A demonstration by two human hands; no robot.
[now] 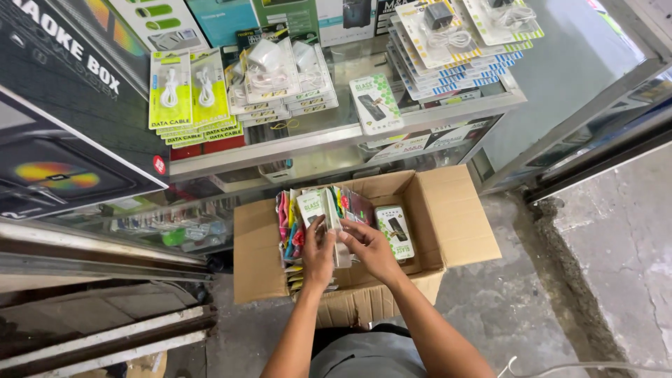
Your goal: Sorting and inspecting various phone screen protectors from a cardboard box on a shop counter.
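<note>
An open cardboard box (455, 224) sits on the floor below me, packed with flat retail packets standing on edge. My left hand (318, 255) presses against the colourful packets (290, 224) at the box's left side, fingers on a white and green packet (313, 205). My right hand (371, 248) grips the upright stack from the right, thumb and fingers around the white packets. A single white and green packet (396, 231) lies flat in the box to the right of my right hand.
A glass display counter (350, 133) stands behind the box, covered with stacks of cable and charger packets (189, 91). A large dark speaker box (63, 119) leans at the left. Concrete floor (602, 245) lies to the right; a white cable (574, 365) crosses the bottom right.
</note>
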